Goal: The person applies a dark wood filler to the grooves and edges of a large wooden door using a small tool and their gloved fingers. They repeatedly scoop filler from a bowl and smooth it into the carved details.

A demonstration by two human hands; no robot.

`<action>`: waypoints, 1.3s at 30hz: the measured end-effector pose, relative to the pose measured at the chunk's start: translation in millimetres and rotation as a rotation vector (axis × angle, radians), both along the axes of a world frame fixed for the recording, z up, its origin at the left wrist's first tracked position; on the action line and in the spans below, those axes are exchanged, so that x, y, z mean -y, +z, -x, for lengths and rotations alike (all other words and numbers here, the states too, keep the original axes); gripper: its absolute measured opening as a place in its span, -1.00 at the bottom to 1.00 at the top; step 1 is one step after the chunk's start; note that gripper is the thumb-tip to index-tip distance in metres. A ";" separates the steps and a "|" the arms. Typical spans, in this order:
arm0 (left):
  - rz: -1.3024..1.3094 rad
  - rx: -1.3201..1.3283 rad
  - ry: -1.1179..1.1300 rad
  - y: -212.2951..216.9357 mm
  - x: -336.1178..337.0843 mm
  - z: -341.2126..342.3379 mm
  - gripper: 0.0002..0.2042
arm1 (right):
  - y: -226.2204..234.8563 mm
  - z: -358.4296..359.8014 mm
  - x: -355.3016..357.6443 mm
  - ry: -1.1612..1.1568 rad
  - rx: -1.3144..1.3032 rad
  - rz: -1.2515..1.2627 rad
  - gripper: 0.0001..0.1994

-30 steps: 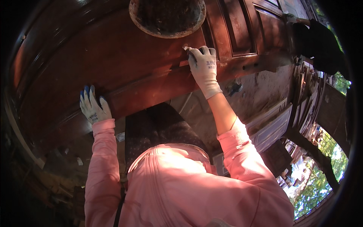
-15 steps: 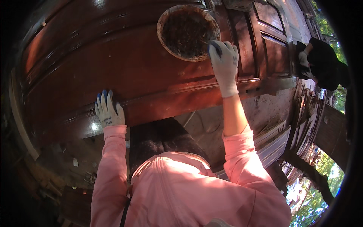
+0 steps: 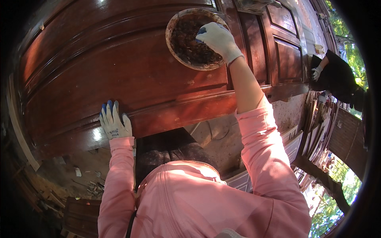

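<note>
A glossy red-brown panelled wooden door [image 3: 131, 75] lies flat in front of me. My left hand [image 3: 115, 122], in a white glove with blue-coated fingertips, rests on its near left edge, fingers stretched out. On the door stands a round basin [image 3: 173, 50] with a crusted, stained rim and dark brown, wet-looking contents. My right hand [image 3: 218, 39], gloved the same way, reaches over the basin's right rim. Its fingers are curled down over the contents. Whatever they grip is hidden beneath the hand.
Another panelled door section [image 3: 287, 55] extends to the right. Beyond it a person in dark clothes [image 3: 337, 77] with white gloves bends over. Rubble [image 3: 95, 186] and wood scraps lie on the floor at lower left. Stacked boards [image 3: 293, 148] stand at right.
My right hand has moved left and forward, from the basin's right rim to over its contents. My left hand stays on the door edge. The person at right has shifted their hands apart.
</note>
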State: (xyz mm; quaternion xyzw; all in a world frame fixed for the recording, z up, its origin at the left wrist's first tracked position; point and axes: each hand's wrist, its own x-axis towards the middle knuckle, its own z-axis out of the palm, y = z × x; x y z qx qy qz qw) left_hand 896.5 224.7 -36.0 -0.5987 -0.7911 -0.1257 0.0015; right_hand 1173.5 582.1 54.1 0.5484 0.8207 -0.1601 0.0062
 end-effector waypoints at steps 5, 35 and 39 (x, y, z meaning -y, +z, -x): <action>0.039 -0.006 0.011 4.0 0.6 -0.2 -0.44 | -2.7 0.1 -7.1 0.276 0.121 -0.049 -0.70; 0.024 0.027 0.026 8.3 -3.0 -2.6 -0.43 | -24.7 -4.2 -31.0 0.413 -0.027 0.142 -0.84; 0.017 0.028 0.040 10.3 -1.3 -2.2 -0.45 | -14.6 -5.3 -22.8 0.260 -0.392 0.274 -0.80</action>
